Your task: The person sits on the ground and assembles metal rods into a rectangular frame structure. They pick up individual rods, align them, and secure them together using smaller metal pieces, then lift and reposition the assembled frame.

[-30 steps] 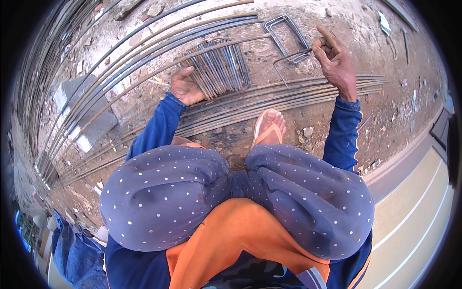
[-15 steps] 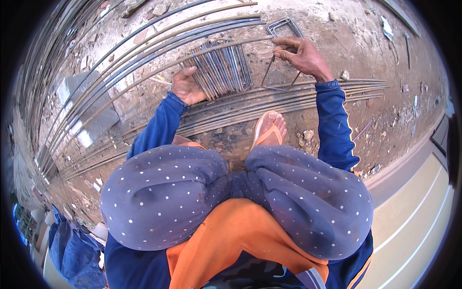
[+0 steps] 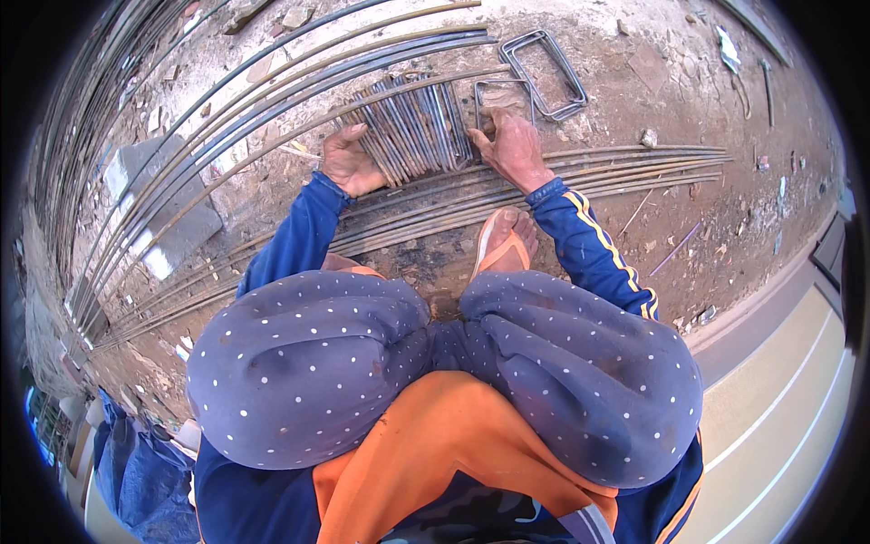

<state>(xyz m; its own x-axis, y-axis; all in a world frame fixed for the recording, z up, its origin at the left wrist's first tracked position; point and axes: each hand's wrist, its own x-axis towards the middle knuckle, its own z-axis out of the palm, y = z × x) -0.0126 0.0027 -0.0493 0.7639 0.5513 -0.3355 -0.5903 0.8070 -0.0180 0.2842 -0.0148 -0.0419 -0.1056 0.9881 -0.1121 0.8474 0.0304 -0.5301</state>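
A row of rectangular rebar stirrups [image 3: 412, 127] stands packed side by side in front of me. At its left end my left hand [image 3: 352, 165] is cupped against the stirrups, thumb up and fingers reaching under or behind them. My right hand [image 3: 515, 156] is closed on a single rectangular stirrup [image 3: 503, 82] at the right end of the row; the hand covers its lower part. Just beyond, several more stirrups [image 3: 566, 86] lie overlapped flat on the ground.
Long steel bars [image 3: 299, 109] curve across the far left, above the row. More bars [image 3: 625, 165] lie between my feet and the stirrups. A grey slab [image 3: 181, 204] is at the left. Rubble and scraps dot the dirt; a pale tiled floor [image 3: 770, 399] borders it at right.
My right hand has moved left and nearer, bringing the single stirrup up to the row. The overlapped stirrups beyond it now show fully. My left hand stays in place.
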